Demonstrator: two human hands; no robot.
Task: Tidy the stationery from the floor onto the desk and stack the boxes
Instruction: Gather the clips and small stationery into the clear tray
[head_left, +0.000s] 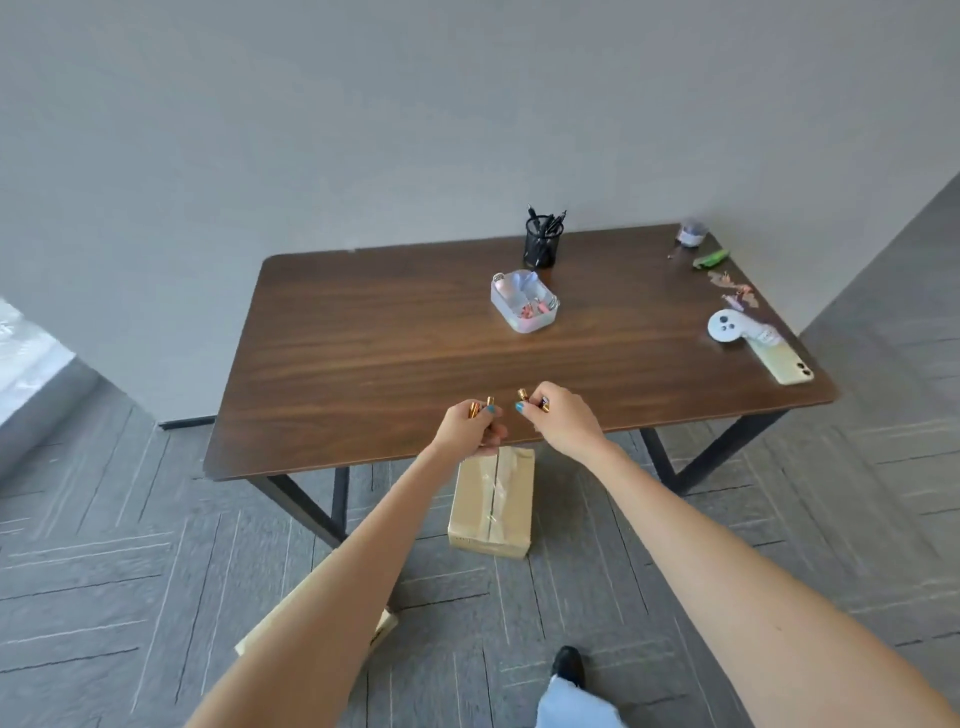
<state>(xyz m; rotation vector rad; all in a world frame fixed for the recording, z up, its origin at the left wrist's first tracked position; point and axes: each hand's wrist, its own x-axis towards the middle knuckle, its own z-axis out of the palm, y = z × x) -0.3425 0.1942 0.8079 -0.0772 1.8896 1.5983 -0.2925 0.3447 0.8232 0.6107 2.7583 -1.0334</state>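
Over the near edge of the brown wooden desk (395, 338), my left hand (470, 428) grips small gold-capped cylinders (480, 406). Close beside it, my right hand (563, 418) holds similar gold-tipped cylinders (523, 395). What the cylinders are is too small to tell. A taped cardboard box (493, 512) lies on the floor under the desk's front edge. A second cardboard box (384, 626) lies nearer me, mostly hidden behind my left forearm.
On the desk stand a black mesh pen cup (541, 244), a clear box of binder clips (524, 301), a white controller (727, 325), a phone (787, 364), a green item (711, 258), loose clips (732, 288) and a small jar (691, 233). My shoe (569, 665) is on the grey floor.
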